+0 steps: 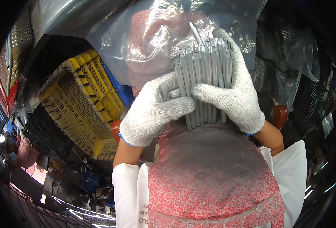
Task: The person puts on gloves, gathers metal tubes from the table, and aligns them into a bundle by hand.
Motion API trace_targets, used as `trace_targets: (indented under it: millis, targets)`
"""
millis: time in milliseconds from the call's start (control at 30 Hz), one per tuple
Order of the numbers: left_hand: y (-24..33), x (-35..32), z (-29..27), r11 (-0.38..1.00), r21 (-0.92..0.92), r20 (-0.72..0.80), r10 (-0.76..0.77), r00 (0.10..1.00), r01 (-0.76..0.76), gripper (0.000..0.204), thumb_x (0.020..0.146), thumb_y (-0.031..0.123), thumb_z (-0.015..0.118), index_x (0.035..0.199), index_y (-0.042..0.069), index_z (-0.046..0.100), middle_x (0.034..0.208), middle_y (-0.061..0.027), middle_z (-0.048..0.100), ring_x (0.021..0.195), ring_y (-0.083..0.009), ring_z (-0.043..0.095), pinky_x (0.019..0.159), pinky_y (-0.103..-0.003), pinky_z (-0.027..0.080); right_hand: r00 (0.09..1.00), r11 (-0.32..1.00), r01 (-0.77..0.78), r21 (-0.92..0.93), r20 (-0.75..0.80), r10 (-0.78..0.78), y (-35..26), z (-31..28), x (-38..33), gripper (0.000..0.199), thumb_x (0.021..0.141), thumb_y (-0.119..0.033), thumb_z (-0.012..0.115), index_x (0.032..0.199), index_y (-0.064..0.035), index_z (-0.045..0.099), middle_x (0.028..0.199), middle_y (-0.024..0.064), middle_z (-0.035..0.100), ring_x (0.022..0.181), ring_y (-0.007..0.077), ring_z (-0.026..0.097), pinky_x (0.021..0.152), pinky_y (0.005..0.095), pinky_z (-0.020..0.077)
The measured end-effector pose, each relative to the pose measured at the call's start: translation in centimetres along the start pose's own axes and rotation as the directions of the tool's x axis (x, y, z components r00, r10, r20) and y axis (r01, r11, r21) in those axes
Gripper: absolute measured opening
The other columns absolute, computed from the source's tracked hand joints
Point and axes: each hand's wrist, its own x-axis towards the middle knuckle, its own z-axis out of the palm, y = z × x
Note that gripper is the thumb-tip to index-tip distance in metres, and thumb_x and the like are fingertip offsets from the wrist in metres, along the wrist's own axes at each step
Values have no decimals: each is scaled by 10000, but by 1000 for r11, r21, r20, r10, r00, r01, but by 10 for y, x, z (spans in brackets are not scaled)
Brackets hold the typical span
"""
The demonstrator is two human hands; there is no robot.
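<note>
Both my hands wear white knit gloves and hold a bundle of slim grey tapered metal tubes [203, 72] in front of my body. My left hand [158, 108] wraps the bundle's left side, its thumb across the lower part. On the right, my right hand [232, 89] grips the bundle with its thumb over the front and its fingers behind. The narrow tips point away from me. One tube [195, 33] sticks out farther than the others, tilted to the left. Behind the tubes, several of my fingers are hidden.
A clear plastic sheet [111, 45] spreads beyond my hands, over a red patterned cloth [141, 41]. To the left stands a yellow perforated crate [74, 110] beside a blue one [113, 81]. My red floral apron [213, 190] is smudged grey. Plastic bags [297, 49] lie at the right.
</note>
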Motion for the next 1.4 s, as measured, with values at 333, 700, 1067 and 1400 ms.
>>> trace_targets:
  millis: [333, 700, 1067, 1400]
  targets:
    - [-7, 4, 2, 996, 77, -35, 56, 998, -53, 564, 807, -15, 718, 1330, -43, 508, 1206, -99, 635, 1059, -137, 613, 922, -281, 512, 998, 997, -53, 57, -14, 54, 1, -2, -3, 998, 725, -57, 800, 1515, -51, 191, 1264, 135, 554, 1156, 213, 569, 1001, 370, 459]
    - [-3, -1, 2, 992, 110, -14, 66, 998, -64, 650, 782, -15, 701, 1384, -46, 459, 1222, -116, 627, 1086, -148, 602, 959, -293, 489, 1000, 997, -21, 73, -10, 22, -3, 0, 3, 986, 727, -68, 798, 1514, -62, 204, 1220, 124, 590, 1096, 203, 604, 965, 352, 486]
    - [1, 2, 8, 980, 197, -124, 62, 990, -37, 586, 821, 0, 696, 1357, -61, 466, 1192, -135, 629, 1075, -180, 620, 933, -303, 506, 981, 961, -195, 196, 23, 195, -7, -4, -1, 902, 741, -111, 809, 1460, 17, 279, 1276, 121, 552, 1144, 172, 562, 993, 323, 460]
    - [-6, 29, 3, 993, -56, 148, 107, 983, -100, 776, 707, -93, 729, 1403, 6, 403, 1264, -93, 575, 1171, -181, 556, 1009, -331, 455, 997, 991, -77, 109, 10, 77, 1, 11, 20, 848, 737, -325, 822, 1387, -16, 374, 1199, 138, 601, 1120, 217, 592, 972, 365, 467]
